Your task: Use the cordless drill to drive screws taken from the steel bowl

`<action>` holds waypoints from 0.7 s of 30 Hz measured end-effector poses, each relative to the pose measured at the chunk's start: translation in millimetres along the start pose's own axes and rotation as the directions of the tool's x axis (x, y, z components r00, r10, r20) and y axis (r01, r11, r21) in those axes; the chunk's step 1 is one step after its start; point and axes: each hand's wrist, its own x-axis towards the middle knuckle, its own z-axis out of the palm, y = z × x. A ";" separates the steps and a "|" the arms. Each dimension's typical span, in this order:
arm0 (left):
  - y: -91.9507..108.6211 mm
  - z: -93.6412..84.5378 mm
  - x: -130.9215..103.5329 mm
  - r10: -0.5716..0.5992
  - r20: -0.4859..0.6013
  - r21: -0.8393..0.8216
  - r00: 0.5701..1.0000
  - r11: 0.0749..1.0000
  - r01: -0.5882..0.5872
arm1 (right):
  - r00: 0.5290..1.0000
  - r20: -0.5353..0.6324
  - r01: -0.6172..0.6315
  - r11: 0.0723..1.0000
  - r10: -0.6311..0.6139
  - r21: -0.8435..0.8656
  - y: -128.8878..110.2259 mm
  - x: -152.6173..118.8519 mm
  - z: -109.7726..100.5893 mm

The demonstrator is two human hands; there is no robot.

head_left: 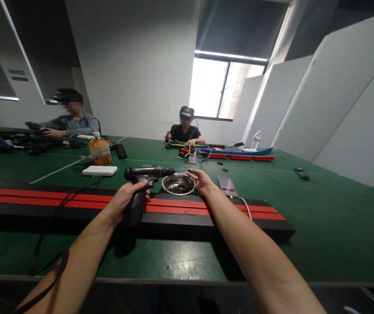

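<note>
A black cordless drill point(137, 192) is gripped round its handle by my left hand point(132, 195). Its chuck and thin bit point right, over the far rim of a steel bowl point(191, 189) with small dark screws point(178, 189) at the bottom. At the tip of the bit, the fingers of my right hand point(201, 181) are drawn together; whatever they pinch is too small to make out. Below both hands runs a long black bar with a red grooved strip point(170, 206), lying across the green table point(180, 257).
A phone point(228, 186) with a white cable lies right of the bowl. Left stand a white power bank point(99, 170) and an orange drink bottle point(100, 150). Across the table, one person point(185, 131) works among coloured wires point(195, 153); another person point(78, 124) sits far left.
</note>
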 end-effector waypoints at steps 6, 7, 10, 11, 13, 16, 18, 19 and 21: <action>-0.5 1.0 -0.6 0.007 -0.008 -0.004 1.000 1.000 -0.007 | 1.000 0.019 0.013 1.000 -0.013 -0.026 0.3 -1.6 0.3; -0.5 0.9 -0.5 0.007 -0.006 -0.003 1.000 1.000 -0.007 | 1.000 0.021 0.011 0.999 -0.010 -0.033 0.3 -1.9 0.5; -0.3 0.6 -0.6 0.005 -0.006 0.008 1.000 1.000 -0.005 | 1.000 0.026 0.013 0.999 -0.012 -0.052 -0.1 -3.5 1.6; -0.2 0.5 -0.8 0.006 -0.007 0.011 1.000 1.000 -0.006 | 1.000 0.026 0.015 0.998 -0.014 -0.058 -0.2 -4.2 2.0; 0.0 0.4 -1.2 0.009 -0.006 0.008 1.000 1.000 -0.009 | 1.000 0.020 0.012 0.997 -0.010 -0.073 -0.4 -5.7 3.0; 0.3 1.0 -2.0 0.006 -0.002 0.003 1.000 1.000 -0.006 | 1.000 0.015 0.007 0.997 -0.006 -0.081 -0.7 -7.6 4.5; 0.5 1.7 -2.5 0.000 0.004 0.001 1.000 1.000 0.000 | 1.000 0.007 0.029 0.997 -0.029 -0.067 -1.0 -8.5 5.4; 0.5 1.9 -2.7 -0.003 0.008 -0.001 1.000 1.000 0.003 | 0.999 -0.001 0.041 0.997 -0.041 -0.061 -1.2 -8.8 5.9; 0.6 1.9 -2.9 -0.001 0.016 -0.005 1.000 1.000 0.001 | 0.999 -0.021 0.049 0.997 -0.050 -0.065 -1.5 -9.2 6.8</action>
